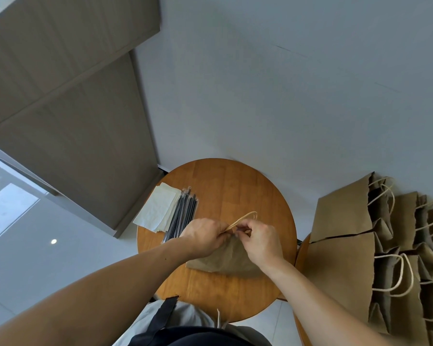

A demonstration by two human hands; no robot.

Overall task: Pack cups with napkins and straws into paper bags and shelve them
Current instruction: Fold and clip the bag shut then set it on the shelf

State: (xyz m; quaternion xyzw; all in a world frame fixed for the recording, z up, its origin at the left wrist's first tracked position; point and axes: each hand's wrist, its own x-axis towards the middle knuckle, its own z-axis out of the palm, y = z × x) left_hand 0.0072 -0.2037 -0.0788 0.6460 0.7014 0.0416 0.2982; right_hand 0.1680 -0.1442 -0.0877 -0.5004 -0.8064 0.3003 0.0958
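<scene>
Together our left hand (205, 236) and right hand (258, 242) pinch the mouth of a flat paper bag (225, 258) lying on the round wooden table (235, 186), apparently at its twine handle (245, 217), beside wrapped straws (183, 216) and napkins (158, 208).

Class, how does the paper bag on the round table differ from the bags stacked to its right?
The table bag lies alone; the stacked bags overlap. The left hand and right hand grip the table bag's top; the stacked bags go untouched. All are brown with looped handles.
</scene>
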